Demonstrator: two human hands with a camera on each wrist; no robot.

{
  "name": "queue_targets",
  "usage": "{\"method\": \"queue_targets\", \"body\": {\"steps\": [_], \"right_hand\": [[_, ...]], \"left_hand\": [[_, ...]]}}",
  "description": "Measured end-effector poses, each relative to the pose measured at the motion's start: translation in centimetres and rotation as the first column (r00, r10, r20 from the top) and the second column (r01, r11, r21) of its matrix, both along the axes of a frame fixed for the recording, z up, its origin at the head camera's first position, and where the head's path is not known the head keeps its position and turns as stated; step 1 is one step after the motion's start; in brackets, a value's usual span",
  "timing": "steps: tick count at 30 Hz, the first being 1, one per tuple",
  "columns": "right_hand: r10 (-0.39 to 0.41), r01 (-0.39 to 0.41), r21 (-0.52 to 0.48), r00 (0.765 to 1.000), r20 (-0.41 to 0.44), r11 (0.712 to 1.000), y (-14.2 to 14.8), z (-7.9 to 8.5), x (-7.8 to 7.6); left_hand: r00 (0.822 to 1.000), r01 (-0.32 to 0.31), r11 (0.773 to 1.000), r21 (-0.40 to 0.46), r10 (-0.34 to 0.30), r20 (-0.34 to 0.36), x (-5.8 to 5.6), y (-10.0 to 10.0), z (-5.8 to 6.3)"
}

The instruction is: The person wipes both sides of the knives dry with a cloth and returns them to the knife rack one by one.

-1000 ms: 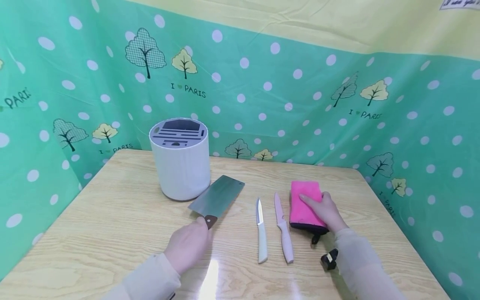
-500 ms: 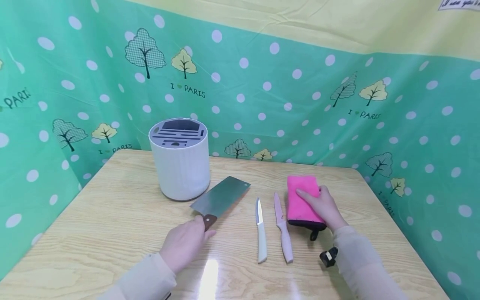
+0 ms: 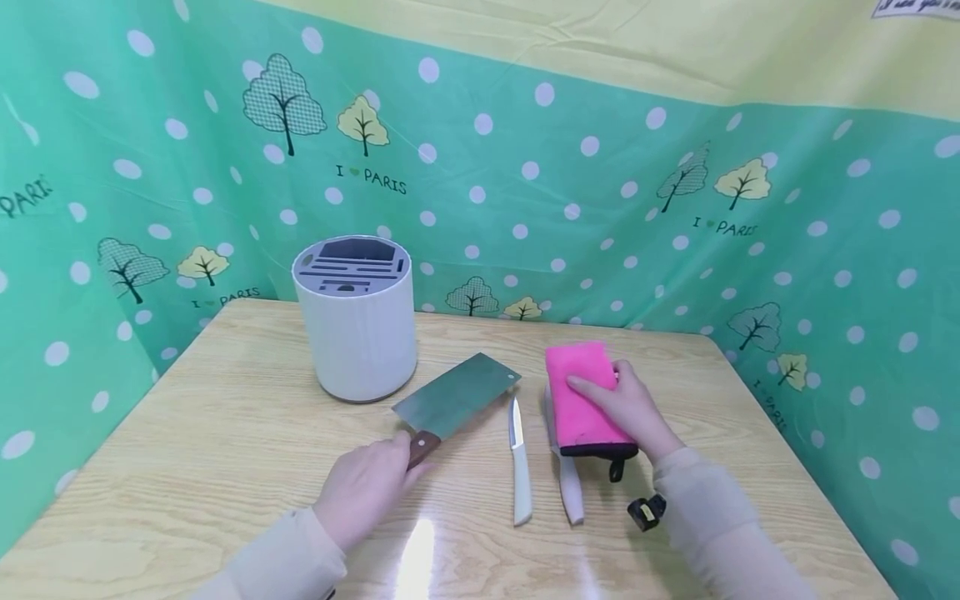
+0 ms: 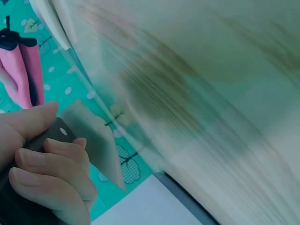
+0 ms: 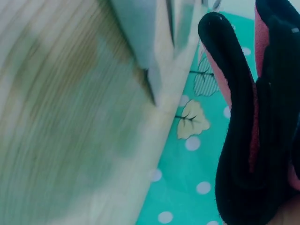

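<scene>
My left hand (image 3: 367, 487) grips the dark brown handle of a cleaver (image 3: 457, 393), its broad blade pointing away and to the right over the table. In the left wrist view, the fingers (image 4: 51, 176) curl round that handle. My right hand (image 3: 630, 408) holds a folded bright pink cloth (image 3: 577, 387) with a black edge and a small black loop, thumb on top. Its black underside (image 5: 243, 154) shows in the right wrist view. Below the cloth lies a pale pink knife (image 3: 571, 492), partly hidden. A white-handled knife (image 3: 521, 479) lies between the cleaver and the cloth.
A white round knife block (image 3: 358, 333) with a slotted grey top stands at the back left, just behind the cleaver blade. The wooden table (image 3: 187, 433) ends at a green patterned curtain (image 3: 480, 167). A small black device (image 3: 645, 512) is at the right wrist.
The right hand has carried the pink cloth leftward, so it now overlaps the pale pink knife. The cleaver has swung a little, its far end moving right toward the white-handled knife.
</scene>
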State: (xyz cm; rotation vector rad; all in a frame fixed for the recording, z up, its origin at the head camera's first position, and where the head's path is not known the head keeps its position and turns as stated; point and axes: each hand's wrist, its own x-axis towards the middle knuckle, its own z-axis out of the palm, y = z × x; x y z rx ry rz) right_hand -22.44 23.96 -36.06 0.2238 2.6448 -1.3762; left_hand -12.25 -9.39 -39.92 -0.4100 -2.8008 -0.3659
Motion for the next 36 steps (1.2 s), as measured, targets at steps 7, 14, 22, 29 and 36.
{"method": "queue_targets", "body": {"steps": [7, 14, 22, 29, 36], "right_hand": [[0.063, -0.063, -0.02, 0.997, -0.034, 0.998, -1.6, 0.6, 0.5], [0.108, -0.11, -0.044, 0.993, -0.043, 0.993, -2.9, 1.0, 1.1], [0.137, -0.139, -0.066, 0.99, -0.034, 0.988, -4.3, 1.7, 1.6], [0.179, -0.18, -0.065, 0.984, -0.021, 0.982, -5.5, 1.9, 2.1], [0.216, -0.217, -0.052, 0.976, -0.025, 0.975, -6.7, 2.3, 2.8]], "left_hand": [[0.999, 0.051, 0.999, 0.01, -0.051, -0.001, 0.0, 0.3, -0.2], [0.995, 0.097, 0.995, 0.018, -0.096, -0.02, 0.1, 0.4, -0.2], [0.982, 0.136, 0.99, -0.041, -0.14, -0.127, 0.2, 0.6, -0.4], [0.966, 0.177, 0.982, -0.069, -0.187, -0.176, 0.2, 0.7, -0.7], [0.932, 0.197, 0.974, -0.11, -0.221, -0.287, 0.1, 0.9, -1.0]]}}
